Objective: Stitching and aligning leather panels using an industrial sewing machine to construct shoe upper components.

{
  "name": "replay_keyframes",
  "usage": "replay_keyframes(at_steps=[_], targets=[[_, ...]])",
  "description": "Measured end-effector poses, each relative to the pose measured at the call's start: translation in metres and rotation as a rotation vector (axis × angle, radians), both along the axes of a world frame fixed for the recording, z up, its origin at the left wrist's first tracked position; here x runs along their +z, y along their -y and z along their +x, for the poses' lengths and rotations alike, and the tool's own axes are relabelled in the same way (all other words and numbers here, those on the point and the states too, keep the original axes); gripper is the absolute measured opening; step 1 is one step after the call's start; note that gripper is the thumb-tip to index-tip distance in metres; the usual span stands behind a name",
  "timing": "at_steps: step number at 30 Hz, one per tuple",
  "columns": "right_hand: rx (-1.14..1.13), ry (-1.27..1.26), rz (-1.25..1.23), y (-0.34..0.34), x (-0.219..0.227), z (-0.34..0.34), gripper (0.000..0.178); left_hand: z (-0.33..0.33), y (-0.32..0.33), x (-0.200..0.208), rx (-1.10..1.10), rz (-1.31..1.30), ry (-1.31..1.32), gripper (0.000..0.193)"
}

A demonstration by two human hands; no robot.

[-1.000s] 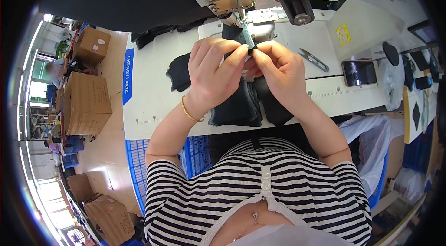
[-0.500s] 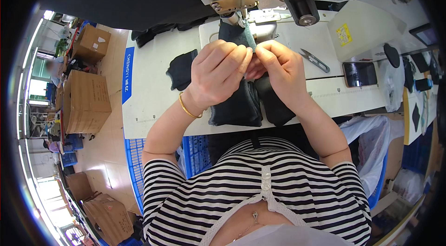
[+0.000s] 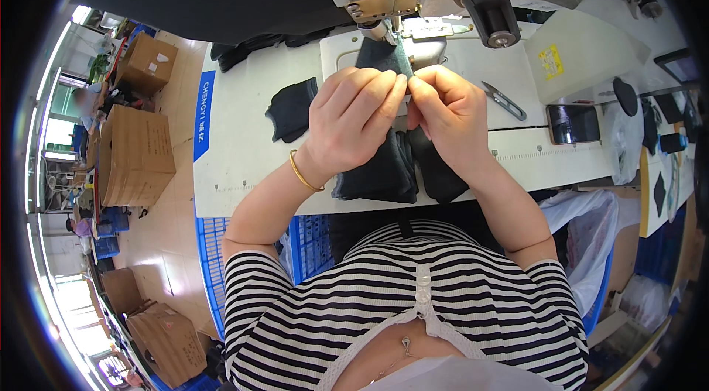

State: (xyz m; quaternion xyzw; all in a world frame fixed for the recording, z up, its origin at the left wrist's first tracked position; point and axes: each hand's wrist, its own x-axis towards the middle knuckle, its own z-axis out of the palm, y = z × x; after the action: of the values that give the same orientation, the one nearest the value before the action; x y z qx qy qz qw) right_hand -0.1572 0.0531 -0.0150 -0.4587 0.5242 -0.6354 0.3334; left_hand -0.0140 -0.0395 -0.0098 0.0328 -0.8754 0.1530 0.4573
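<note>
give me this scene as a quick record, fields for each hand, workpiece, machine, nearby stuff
left hand: pinching at the near edge of the dark fabric piece
right hand: pinching beside the left, fingertips close together
workpiece: dark fabric piece, its far end at the needle area
machine: sewing machine, head above the fabric
right side of table: thread snips, smartphone
left wrist: gold-coloured bracelet

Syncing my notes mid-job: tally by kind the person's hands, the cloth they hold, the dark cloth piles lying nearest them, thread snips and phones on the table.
Hands: 2, left hand and right hand
Held dark cloth: 1
Dark cloth piles: 3 (layers not countable)
Thread snips: 1
Smartphone: 1
Total: 8
</note>
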Motion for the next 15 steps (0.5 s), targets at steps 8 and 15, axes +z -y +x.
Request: replay_keyframes(at_steps=[8, 15], targets=[[-0.005, 0.002, -0.003, 0.001, 0.000, 0.002, 0.021, 0.001, 0.005, -0.001, -0.010, -0.079, -0.024, 0.030], [-0.013, 0.009, -0.030, 0.008, 0.000, 0.002, 0.022, -0.001, 0.014, -0.001, -0.017, -0.121, -0.047, 0.030]])
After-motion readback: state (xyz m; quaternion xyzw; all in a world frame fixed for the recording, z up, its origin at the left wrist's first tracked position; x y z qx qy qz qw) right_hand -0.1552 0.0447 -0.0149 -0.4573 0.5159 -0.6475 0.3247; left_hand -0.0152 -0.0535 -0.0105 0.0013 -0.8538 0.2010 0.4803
